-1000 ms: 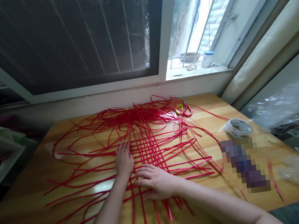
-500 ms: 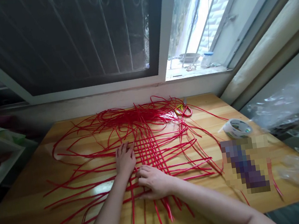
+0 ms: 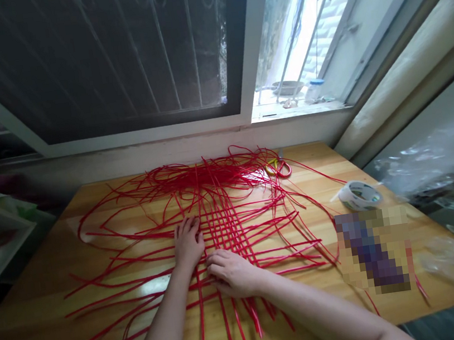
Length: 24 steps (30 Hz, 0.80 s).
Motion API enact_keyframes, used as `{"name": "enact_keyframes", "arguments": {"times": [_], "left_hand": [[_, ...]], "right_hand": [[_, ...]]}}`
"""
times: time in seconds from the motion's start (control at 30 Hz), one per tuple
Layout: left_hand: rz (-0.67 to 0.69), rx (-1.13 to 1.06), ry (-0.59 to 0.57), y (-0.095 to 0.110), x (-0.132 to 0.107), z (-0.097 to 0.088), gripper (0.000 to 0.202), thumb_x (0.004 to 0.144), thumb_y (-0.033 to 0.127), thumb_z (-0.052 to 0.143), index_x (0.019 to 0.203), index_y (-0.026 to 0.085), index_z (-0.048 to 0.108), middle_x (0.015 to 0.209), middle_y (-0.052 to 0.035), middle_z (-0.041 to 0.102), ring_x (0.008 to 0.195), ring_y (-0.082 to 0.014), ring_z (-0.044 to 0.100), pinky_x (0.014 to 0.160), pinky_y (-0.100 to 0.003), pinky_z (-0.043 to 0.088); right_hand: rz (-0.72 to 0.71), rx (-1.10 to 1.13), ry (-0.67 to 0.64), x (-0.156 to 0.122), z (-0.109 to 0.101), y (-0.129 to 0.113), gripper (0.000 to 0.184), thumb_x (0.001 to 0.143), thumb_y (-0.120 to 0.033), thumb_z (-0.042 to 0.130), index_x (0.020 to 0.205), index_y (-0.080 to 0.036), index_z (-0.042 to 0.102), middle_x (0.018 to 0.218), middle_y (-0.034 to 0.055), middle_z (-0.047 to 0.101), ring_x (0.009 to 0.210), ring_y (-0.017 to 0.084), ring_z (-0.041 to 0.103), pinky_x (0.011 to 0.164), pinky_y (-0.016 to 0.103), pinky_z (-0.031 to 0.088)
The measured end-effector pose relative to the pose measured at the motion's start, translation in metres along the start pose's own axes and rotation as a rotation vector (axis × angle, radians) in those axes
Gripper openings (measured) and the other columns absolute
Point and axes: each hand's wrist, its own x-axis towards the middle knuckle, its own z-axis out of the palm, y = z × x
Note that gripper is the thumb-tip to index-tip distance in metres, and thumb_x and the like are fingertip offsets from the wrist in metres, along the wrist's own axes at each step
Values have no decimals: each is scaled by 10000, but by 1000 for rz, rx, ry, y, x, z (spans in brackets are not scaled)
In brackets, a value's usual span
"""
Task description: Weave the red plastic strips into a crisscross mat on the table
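Red plastic strands cross in a partly woven grid (image 3: 228, 223) on the table. My left hand (image 3: 189, 244) is at the grid's left edge, its fingers bent down onto several crosswise strands and its thumb near them. Just to the right and nearer me, my right hand (image 3: 233, 273) lies over the grid's lower left part, palm down, with fingers curled around a lengthwise strand (image 3: 226, 327). The fingertips of both hands are partly hidden. Loose strand ends (image 3: 94, 338) fan out to the left, and others point toward me.
A tangled heap of red strands (image 3: 194, 177) lies at the table's back. Scissors (image 3: 278, 168) with yellow and red handles rest beside it. A tape roll (image 3: 360, 196) and a blurred-out item (image 3: 374, 253) are at the right. The wooden table (image 3: 54, 262) stands against a window wall.
A lengthwise strand now runs straighter through the grid's left side, its near end showing below my right hand. My left index finger has drawn back; both hands moved slightly left.
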Motion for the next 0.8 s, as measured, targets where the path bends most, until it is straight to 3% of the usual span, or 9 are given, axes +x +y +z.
{"name": "enact_keyframes", "arguments": {"times": [0.23, 0.63, 0.8], "left_hand": [[63, -22, -158, -8, -1, -6, 542, 709, 119, 434, 1244, 191, 472, 1341, -66, 429, 1270, -233, 318, 1045, -474, 249], [61, 25, -104, -3, -3, -5, 495, 755, 241, 494, 1246, 187, 460, 1349, -75, 416, 1278, -249, 295, 1065, -472, 200], [71, -47, -41, -3, -4, 0, 497, 739, 250, 521, 1227, 178, 468, 1317, -94, 448, 1257, -264, 324, 1055, -488, 212]], "right_hand": [[41, -21, 2, -1, 0, 2, 102, 783, -258, 516, 851, -181, 508, 926, 61, 511, 939, 189, 443, 845, 318, 392], [32, -4, 37, -1, 0, 2, 105, 811, -222, 448, 870, -177, 522, 916, 60, 521, 935, 182, 439, 828, 302, 388], [49, -10, 9, -2, 4, 4, 140, 722, -194, 504, 858, -172, 530, 908, 57, 514, 900, 186, 437, 808, 297, 393]]}}
